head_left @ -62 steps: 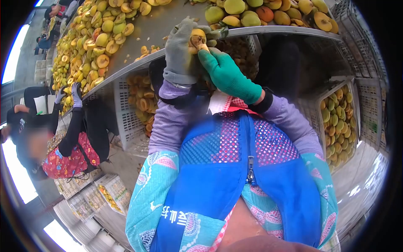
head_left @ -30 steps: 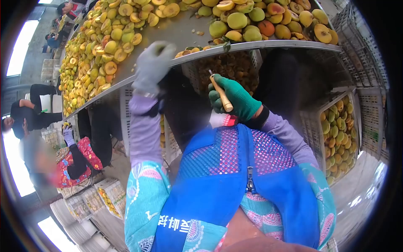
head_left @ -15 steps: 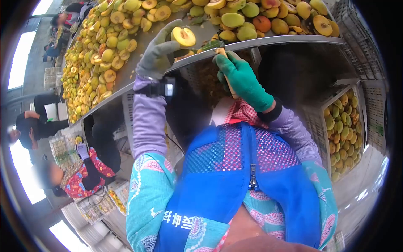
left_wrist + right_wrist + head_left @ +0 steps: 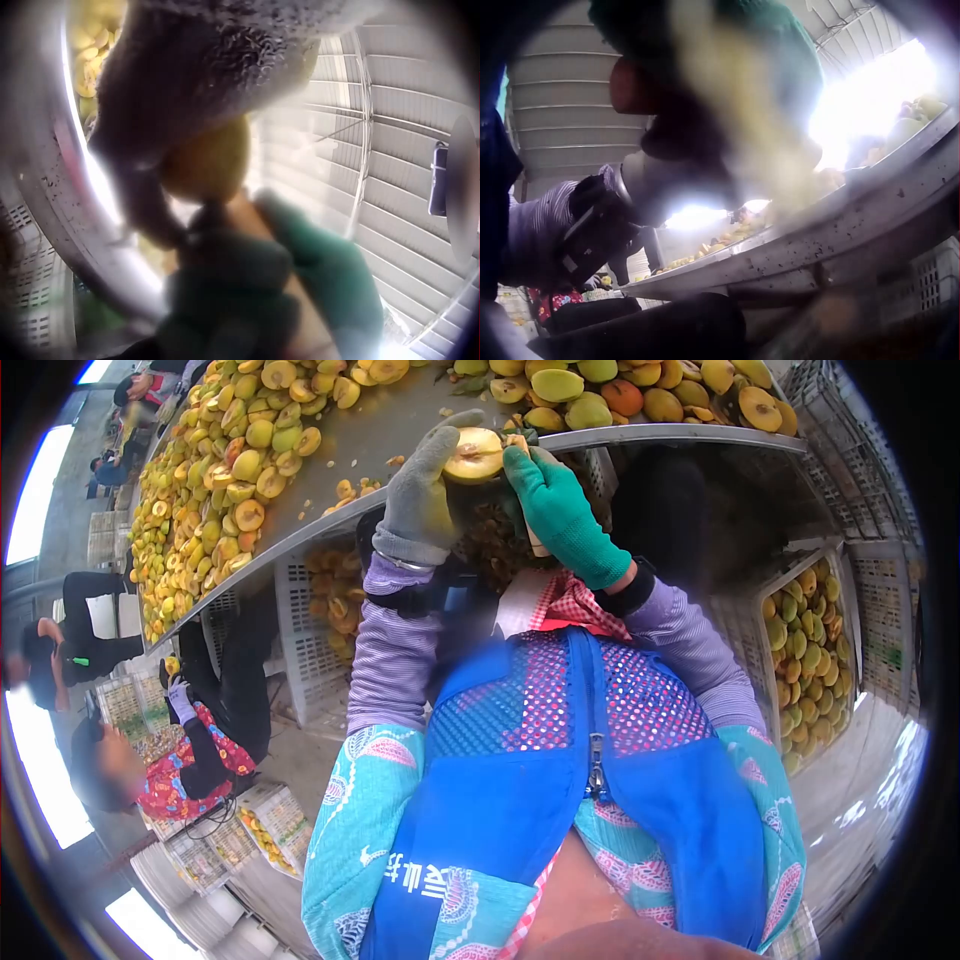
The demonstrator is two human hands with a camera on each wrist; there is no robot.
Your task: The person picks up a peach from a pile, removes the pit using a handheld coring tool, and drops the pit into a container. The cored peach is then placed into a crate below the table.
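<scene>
My left hand (image 4: pixel 412 500), in a grey glove, grips a halved yellow peach-like fruit (image 4: pixel 473 457) just over the table's near edge. Its pale cut face is turned up, with a brownish centre. Beside it, my right hand (image 4: pixel 568 520) in a green glove holds a small wooden-handled tool (image 4: pixel 536 544). The tool's upper end is right at the fruit, and its metal tip is hidden. In the left wrist view, the fruit's yellow skin (image 4: pixel 214 161) shows under the grey glove, with green-gloved fingers (image 4: pixel 232 262) close against it.
A metal table (image 4: pixel 345 445) bears a large heap of halved fruit (image 4: pixel 225 480) at left and more fruit (image 4: pixel 590 390) at right. Crates of fruit stand below, one at right (image 4: pixel 808 645). Another person (image 4: pixel 190 760) sits at left along the table.
My left hand went away left over the table, came back with a halved fruit and has brought it right, up to the tool. The right hand has kept hold of the tool throughout.
</scene>
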